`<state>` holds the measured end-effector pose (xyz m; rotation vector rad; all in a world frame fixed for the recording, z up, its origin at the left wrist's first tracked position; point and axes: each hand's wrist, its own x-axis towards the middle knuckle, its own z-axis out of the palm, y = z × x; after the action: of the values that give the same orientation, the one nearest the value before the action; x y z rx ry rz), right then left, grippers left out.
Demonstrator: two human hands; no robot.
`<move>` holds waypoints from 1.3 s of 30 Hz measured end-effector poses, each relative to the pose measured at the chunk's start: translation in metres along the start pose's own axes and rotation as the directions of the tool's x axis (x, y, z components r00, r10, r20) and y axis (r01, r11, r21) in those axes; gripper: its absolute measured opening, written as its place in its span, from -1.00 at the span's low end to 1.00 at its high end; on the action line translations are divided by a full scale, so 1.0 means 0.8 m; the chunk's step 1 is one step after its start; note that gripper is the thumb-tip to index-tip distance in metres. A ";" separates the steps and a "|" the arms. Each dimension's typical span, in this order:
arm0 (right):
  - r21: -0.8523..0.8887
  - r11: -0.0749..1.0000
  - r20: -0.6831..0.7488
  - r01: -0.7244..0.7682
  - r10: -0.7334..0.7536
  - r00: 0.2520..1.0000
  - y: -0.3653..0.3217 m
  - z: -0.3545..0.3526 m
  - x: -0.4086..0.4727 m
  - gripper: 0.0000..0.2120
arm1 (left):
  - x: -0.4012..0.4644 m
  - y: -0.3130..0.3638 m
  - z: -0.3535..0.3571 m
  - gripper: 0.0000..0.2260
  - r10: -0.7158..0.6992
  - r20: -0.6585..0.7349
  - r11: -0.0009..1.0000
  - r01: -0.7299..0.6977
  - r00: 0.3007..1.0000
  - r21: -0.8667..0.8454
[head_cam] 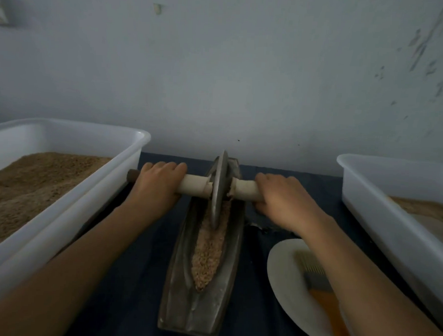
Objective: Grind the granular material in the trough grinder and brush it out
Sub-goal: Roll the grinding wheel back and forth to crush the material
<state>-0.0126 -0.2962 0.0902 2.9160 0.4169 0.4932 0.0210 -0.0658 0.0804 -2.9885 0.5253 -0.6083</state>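
A: Item one, the trough grinder (184,293)?

B: Long metal boat-shaped trough, lying lengthwise away from the person on a dark blue cloth (134,278), between the two tubs. Granular material (207,256), pinkish-tan, fills its central groove.

A: The wheel?

B: Metal disc (219,190), standing on edge in the groove toward the far end, its lower rim in the grains. A pale wooden axle (194,188) runs through it crosswise.

A: Hands?

B: Left hand (158,184) wrapped around the axle left of the disc; right hand (282,198) clenched around the axle on the right. Both grasp firmly, knuckles up.

A: Brush?

B: Orange-handled brush (317,281), lying on a white plate (284,279) right of the trough, partly under the right forearm.

A: Surroundings?

B: Left white tub (68,212) holding brown granular fill; right white tub (381,213) with a shallower layer. Pale wall (219,79) behind.
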 end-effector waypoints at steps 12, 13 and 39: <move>0.186 0.982 0.393 -0.024 -0.052 0.918 -0.014 -0.042 -0.021 -0.80 | -0.020 -0.006 -0.034 -0.74 0.038 0.362 0.999 -0.027 0.931 -0.035; 0.197 0.980 0.436 -0.017 -0.072 0.897 -0.016 -0.049 -0.024 -0.81 | -0.023 -0.005 -0.042 -0.73 0.048 0.424 0.998 -0.031 0.904 -0.047; -0.006 1.000 -0.039 -0.021 0.021 0.999 -0.002 0.005 -0.003 -0.78 | -0.005 -0.017 0.015 -0.64 0.126 -0.088 0.981 -0.138 0.988 -0.137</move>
<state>-0.0138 -0.2959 0.0851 2.9120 0.3898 0.5537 0.0262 -0.0522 0.0694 -3.0379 0.7985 -0.7087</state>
